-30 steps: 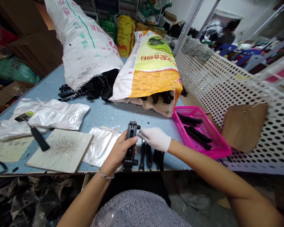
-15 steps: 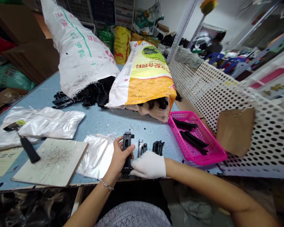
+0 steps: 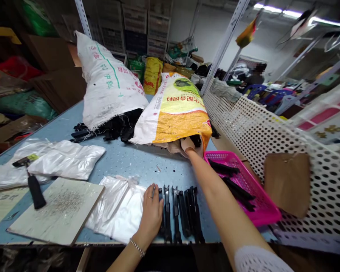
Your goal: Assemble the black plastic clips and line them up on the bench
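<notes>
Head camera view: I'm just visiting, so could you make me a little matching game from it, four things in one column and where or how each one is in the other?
Things:
1. Left hand
2. Right hand
3. Basket
4. Flat pale board

Places and states:
A. Strewn with small specks
B. At the left end of a row of black parts
C. Beside the perforated white panel, with dark pieces inside
D. Partly hidden in the mouth of the yellow-and-orange sack

Right pairs: 1-B, 2-D, 3-C, 4-A
</notes>
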Demonstrator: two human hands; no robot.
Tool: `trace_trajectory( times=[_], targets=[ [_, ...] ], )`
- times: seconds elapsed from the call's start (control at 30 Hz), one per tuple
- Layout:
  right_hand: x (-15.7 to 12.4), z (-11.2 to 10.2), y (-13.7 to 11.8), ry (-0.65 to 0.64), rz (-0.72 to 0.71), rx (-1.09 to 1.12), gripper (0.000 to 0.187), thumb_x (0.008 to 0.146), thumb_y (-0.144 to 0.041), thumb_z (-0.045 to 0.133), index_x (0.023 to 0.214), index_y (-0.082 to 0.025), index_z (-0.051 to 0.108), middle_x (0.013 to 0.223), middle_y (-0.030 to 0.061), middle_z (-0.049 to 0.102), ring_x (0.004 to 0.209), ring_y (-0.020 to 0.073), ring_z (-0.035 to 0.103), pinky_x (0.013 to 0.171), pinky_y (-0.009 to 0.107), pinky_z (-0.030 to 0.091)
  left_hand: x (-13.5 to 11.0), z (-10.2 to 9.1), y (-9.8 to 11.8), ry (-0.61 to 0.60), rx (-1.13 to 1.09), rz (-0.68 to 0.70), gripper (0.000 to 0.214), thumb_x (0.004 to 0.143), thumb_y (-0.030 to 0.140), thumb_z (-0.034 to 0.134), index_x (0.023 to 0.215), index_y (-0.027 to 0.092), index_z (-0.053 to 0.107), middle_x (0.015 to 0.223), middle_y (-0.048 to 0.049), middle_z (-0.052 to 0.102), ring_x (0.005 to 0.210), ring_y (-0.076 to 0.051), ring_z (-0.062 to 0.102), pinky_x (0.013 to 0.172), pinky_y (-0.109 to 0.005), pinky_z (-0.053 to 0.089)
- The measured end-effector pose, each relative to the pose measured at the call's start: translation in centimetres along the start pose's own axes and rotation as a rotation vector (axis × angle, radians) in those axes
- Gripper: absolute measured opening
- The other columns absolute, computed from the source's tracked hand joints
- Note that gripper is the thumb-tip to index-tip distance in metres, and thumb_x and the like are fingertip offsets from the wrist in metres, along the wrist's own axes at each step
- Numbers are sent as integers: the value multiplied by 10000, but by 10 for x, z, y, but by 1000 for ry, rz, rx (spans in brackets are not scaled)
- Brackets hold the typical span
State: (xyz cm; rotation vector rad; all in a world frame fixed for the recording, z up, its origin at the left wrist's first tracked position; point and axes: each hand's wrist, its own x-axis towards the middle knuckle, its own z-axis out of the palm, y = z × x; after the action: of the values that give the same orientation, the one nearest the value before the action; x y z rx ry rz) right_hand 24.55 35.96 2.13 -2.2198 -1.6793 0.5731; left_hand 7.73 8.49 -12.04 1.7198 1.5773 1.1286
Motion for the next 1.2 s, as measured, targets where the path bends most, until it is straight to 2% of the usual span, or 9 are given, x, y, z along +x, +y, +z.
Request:
trace_trajectory(
  times=[0.2,0.33,0.43,0.53,0.6,0.73,0.83,1.0,1.2],
  targets=[
    [-46,1,14,-329,6,546,364,969,-396,560,1219,-131,583,1183,89,607,966,201,637,830,382,557,19,-35,11,-63,-311,-157,513,966,413,488,1446,243,433,1520,-118,389,1434,-278,323,1202,-514,219],
    [-148,29,40,-662,28,851,342,1019,-378,380,1085,-132,608,857,49,632,577,98,520,497,220,446,53,-51,38,-226,-1000,-315,627,885,575,570,1404,235,480,1464,-132,492,1374,-305,436,1179,-504,275],
    [-227,55,56,-1132,124,1293,436,951,-494,354,1017,-140,598,708,11,563,444,65,317,392,168,259,62,-57,59,-472,-1423,-305,811,763,644,679,1416,222,451,1389,-170,559,1317,-357,497,1129,-549,335],
    [-264,60,64,-1393,138,1242,443,896,-540,412,959,-143,599,717,40,592,484,94,452,428,192,330,53,-66,71,-513,-1502,-323,838,696,627,753,1378,229,473,1187,-147,647,1069,-332,655,965,-516,490],
    [-265,48,63,-1233,6,1004,412,915,-518,423,941,-145,595,751,62,624,574,146,565,499,243,430,44,-74,72,-425,-1398,-355,717,745,634,709,1306,235,508,1004,-80,645,813,-229,676,775,-406,554],
    [-245,9,48,-387,-467,509,348,987,-452,395,1126,-188,573,994,91,664,838,204,634,773,356,513,32,-89,70,-273,-933,-350,497,828,502,695,1192,205,533,837,-12,608,645,-141,595,652,-285,503],
    [-233,-10,32,5,-891,35,340,1000,-399,424,1234,-191,556,1165,139,630,996,252,603,885,400,460,29,-98,74,-277,-695,-338,431,835,473,691,1131,185,566,742,4,612,597,-138,570,590,-256,467],
    [-211,-17,11,-70,-1261,-404,384,1040,-384,335,1065,-138,629,880,120,661,795,229,600,699,328,403,23,-101,83,-346,-675,-411,374,834,503,665,1007,181,586,608,26,583,488,-137,534,477,-240,426],
    [-217,-7,9,-319,-1044,-330,459,1034,-466,323,847,-190,638,750,46,668,653,167,585,580,267,296,34,-104,80,-199,-813,-485,438,803,526,684,1050,179,580,653,35,568,488,-117,536,467,-224,434]
  ],
)
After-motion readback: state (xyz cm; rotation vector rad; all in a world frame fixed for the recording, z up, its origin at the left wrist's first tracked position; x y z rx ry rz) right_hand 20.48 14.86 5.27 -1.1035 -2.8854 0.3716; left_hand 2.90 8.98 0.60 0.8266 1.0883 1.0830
